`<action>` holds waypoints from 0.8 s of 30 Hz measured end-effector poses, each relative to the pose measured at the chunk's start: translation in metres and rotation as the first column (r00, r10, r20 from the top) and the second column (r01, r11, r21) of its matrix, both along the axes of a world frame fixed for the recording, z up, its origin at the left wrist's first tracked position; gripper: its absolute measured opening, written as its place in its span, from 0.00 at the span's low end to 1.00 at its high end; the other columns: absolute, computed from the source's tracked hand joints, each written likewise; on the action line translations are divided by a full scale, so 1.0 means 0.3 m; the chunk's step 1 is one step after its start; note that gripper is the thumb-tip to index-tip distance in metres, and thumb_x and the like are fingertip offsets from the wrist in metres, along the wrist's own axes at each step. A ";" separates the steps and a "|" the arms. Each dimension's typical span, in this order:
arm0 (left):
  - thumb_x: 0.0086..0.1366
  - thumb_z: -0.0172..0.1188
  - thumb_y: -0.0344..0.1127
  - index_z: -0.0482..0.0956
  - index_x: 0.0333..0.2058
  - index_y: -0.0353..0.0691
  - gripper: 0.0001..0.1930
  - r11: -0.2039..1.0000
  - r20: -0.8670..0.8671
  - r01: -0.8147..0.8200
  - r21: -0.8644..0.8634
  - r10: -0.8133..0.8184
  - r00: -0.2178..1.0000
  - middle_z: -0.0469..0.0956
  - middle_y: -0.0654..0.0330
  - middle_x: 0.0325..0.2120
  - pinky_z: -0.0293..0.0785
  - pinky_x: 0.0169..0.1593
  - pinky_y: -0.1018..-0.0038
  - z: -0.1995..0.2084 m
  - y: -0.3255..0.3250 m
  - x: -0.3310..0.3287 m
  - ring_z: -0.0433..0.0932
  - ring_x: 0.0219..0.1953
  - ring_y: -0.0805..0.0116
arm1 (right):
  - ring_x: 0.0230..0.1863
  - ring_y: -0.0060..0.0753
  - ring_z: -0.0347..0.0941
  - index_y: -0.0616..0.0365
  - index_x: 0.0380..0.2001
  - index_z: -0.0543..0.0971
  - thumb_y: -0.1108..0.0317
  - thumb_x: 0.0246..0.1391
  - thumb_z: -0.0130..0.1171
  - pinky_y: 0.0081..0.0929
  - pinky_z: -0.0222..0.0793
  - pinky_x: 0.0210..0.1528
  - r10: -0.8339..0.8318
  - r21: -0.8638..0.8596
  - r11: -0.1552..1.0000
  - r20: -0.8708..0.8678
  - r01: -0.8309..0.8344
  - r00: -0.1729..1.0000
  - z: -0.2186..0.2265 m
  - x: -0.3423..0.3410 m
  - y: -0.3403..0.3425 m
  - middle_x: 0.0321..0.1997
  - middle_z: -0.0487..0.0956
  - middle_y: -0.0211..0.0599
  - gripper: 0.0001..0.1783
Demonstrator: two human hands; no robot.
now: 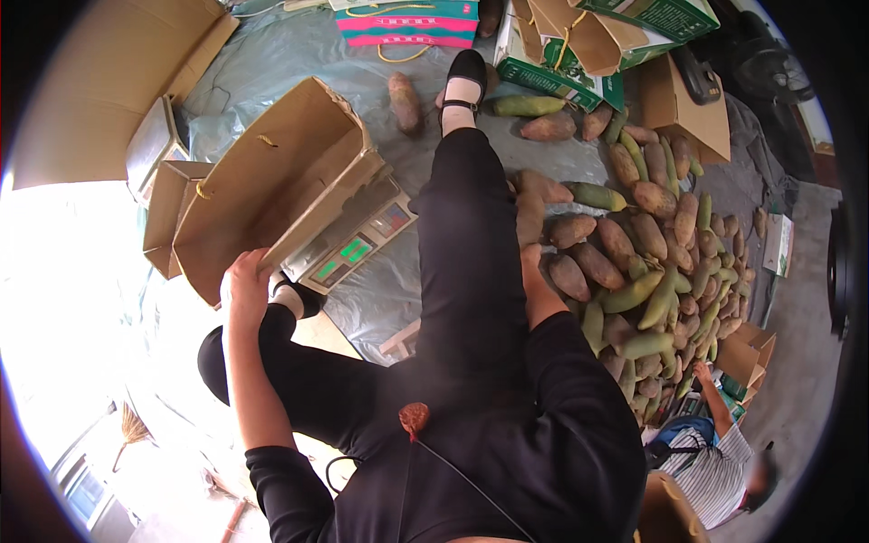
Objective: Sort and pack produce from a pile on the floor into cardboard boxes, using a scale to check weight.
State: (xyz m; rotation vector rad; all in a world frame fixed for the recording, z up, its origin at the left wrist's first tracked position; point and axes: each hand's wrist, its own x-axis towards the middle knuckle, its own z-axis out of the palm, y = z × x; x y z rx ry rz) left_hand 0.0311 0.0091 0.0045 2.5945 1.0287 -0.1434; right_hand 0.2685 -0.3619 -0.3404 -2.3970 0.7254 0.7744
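My left hand [244, 285] grips the near rim of an open brown cardboard box [272, 181]. The box stands tilted on a flat weighing scale [348, 249] with a lit green display. My right hand [534, 271] reaches past my black-trousered leg [466, 235] and closes on the lower end of a reddish-brown sweet potato [529, 215] at the edge of the pile. The leg partly hides its fingers.
A large heap of sweet potatoes and long green vegetables [661, 271] spreads to the right on grey plastic sheeting [290, 54]. Green cartons [561, 72], brown boxes [688, 109] and a pink-and-teal box [407, 23] stand at the back. Another person in a striped shirt [715, 462] crouches at the lower right. A broom [131, 425] lies to the left.
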 end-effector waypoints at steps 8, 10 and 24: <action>0.52 0.57 0.25 0.80 0.38 0.40 0.13 0.999 0.025 0.027 -0.039 -0.026 0.999 0.77 0.51 0.30 0.71 0.41 0.64 -0.020 0.006 0.046 0.76 0.36 0.50 | 0.36 0.32 0.72 0.55 0.40 0.74 0.65 0.42 0.69 0.36 0.69 0.37 -0.275 0.391 0.826 -0.352 0.407 0.895 0.101 0.064 -0.130 0.33 0.75 0.32 0.21; 0.52 0.57 0.26 0.80 0.37 0.40 0.12 0.995 -0.019 -0.022 -0.093 0.020 1.000 0.77 0.51 0.30 0.71 0.41 0.64 0.004 0.003 0.028 0.76 0.36 0.51 | 0.38 0.28 0.70 0.51 0.36 0.74 0.60 0.43 0.68 0.39 0.66 0.42 -0.315 0.474 0.668 -0.519 0.574 0.795 0.185 0.011 -0.187 0.30 0.73 0.26 0.18; 0.49 0.56 0.23 0.80 0.37 0.36 0.14 0.992 0.023 0.028 -0.122 -0.025 0.999 0.77 0.46 0.30 0.72 0.43 0.63 0.014 -0.004 0.024 0.76 0.37 0.48 | 0.47 0.30 0.71 0.63 0.54 0.67 0.70 0.41 0.65 0.27 0.67 0.49 0.310 0.653 0.507 0.470 -0.562 0.826 0.988 0.305 0.119 0.46 0.75 0.37 0.34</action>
